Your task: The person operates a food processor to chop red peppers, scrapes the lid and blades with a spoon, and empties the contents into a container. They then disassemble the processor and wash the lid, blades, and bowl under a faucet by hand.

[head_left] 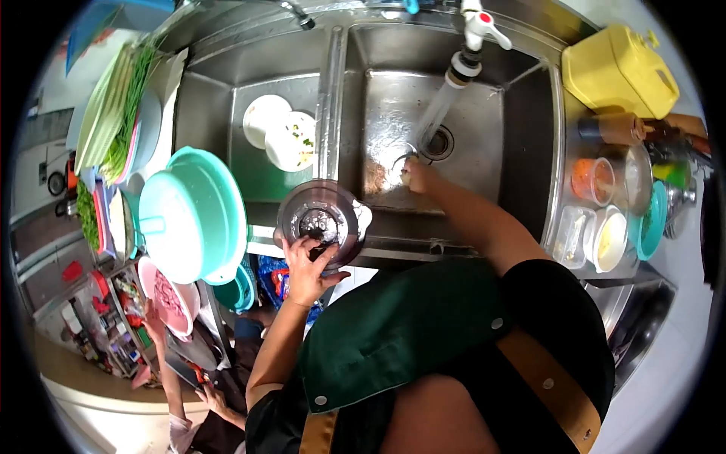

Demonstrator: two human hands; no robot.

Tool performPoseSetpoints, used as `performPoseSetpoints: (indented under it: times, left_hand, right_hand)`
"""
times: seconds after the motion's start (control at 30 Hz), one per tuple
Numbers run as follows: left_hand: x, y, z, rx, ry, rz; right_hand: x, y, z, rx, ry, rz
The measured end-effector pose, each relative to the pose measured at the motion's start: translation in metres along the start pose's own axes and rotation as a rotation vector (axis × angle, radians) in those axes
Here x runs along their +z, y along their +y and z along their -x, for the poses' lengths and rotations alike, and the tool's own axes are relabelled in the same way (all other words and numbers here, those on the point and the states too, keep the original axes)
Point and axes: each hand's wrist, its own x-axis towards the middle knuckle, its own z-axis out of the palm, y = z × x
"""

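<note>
A dark, see-through bowl [289, 216] rests at the front of the sinks, by the divider. My left hand [306, 274] reaches over its near rim with fingers spread and touching inside; some shiny water and dark matter show at the bottom. Down in the right sink [461, 178], my right hand [420, 178] is closed beside the stream of water [439, 113] from the tap [476, 30]. A small pale bit shows at its fingertips, too hidden to name. Brownish residue lies on the sink floor left of this hand.
Two white dishes [265, 113] with food scraps lie in the left sink. Turquoise basins [219, 189] stand at left. A yellow jug [605, 72] and several small containers [578, 234] line the right counter. At lower left, another person's hand [153, 321] touches a pink meat basin [189, 303].
</note>
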Motion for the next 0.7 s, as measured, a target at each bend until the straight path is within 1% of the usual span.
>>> performPoseSetpoints:
  times: [0.03,0.1,0.13,0.2,0.23,0.27,0.3,0.33,0.4,0.43,0.47,0.53,0.57,0.6,0.63,0.67,0.7]
  left_hand:
    - [-0.001,0.001,0.001,-0.018,-0.009,0.016]
    - [-0.008,0.004,-0.001,-0.038,-0.007,0.033]
    - [-0.014,0.008,-0.003,-0.024,-0.025,0.045]
    - [-0.023,0.011,-0.009,-0.002,-0.041,0.059]
    - [-0.026,0.011,-0.014,0.024,0.008,0.074]
    - [-0.027,0.012,-0.020,0.053,0.054,0.091]
    - [-0.025,0.012,-0.033,0.087,0.141,0.123]
    - [-0.029,0.022,-0.057,0.125,0.246,0.112]
    - [-0.014,0.032,-0.107,0.053,0.319,0.457]
    - [-0.004,0.038,-0.134,-0.025,0.245,0.613]
    - [0.009,0.044,-0.163,-0.104,0.167,0.766]
    - [0.060,0.049,-0.220,-0.401,0.023,1.243]
    - [0.070,0.066,-0.245,-0.528,0.057,1.262]
    - [0.075,0.082,-0.262,-0.655,0.089,1.278]
    - [0.077,0.091,-0.271,-0.647,0.077,1.281]
    - [0.079,0.100,-0.278,-0.773,-0.024,1.338]
    - [0.081,0.108,-0.283,-0.902,-0.127,1.386]
  right_hand:
    - [-0.004,0.001,0.004,-0.011,-0.007,0.008]
    - [-0.017,0.003,0.013,0.075,0.184,-0.139]
    - [-0.025,0.006,0.014,0.070,0.185,-0.134]
    - [-0.039,0.013,0.014,0.098,0.414,-0.379]
    - [-0.047,0.018,0.008,0.104,0.423,-0.377]
    - [-0.058,0.026,0.000,0.018,0.534,-0.432]
    - [-0.067,0.033,-0.002,-0.069,0.645,-0.484]
    - [-0.086,0.026,0.009,-0.057,0.659,-0.479]
    - [-0.127,0.009,0.024,0.033,0.568,-0.482]
    - [-0.134,0.010,0.026,-0.011,0.611,-0.512]
    - [-0.139,0.009,0.028,-0.006,0.626,-0.512]
    - [-0.145,0.003,0.039,-0.086,0.669,-0.619]
    - [-0.150,-0.002,0.048,-0.078,0.680,-0.615]
    - [-0.157,-0.009,0.059,-0.147,0.713,-0.577]
    - [-0.160,-0.014,0.070,-0.213,0.743,-0.539]
    - [-0.162,-0.017,0.079,-0.203,0.750,-0.538]
    - [-0.162,-0.019,0.086,-0.224,0.798,-0.468]
